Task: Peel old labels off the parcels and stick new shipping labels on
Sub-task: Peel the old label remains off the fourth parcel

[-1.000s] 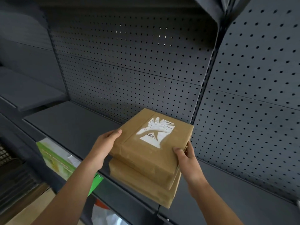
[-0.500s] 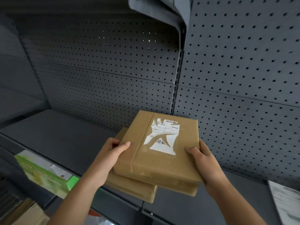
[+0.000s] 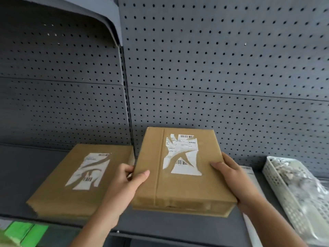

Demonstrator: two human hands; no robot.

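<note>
So down in the bottom left corner there's a green box [image 3: 26,232], pretty blurry. Center frame, both hands grip one brown parcel [image 3: 178,189]: left hand [image 3: 122,188] curls round its left edge with the thumb on top, right hand [image 3: 235,180] clamps the right edge the same way. Can't tell if it's touching the grey shelf [image 3: 178,227]. Its old label [image 3: 181,154] is torn and half peeled. Left of it, a second parcel [image 3: 58,189] lies flat on the shelf, with its own ragged label [image 3: 89,172]. Far right sits a white perforated basket [image 3: 274,180] with bagged stuff inside, and a white sheet [image 3: 249,172] beside it. Behind everything is grey pegboard [image 3: 213,68].
</note>
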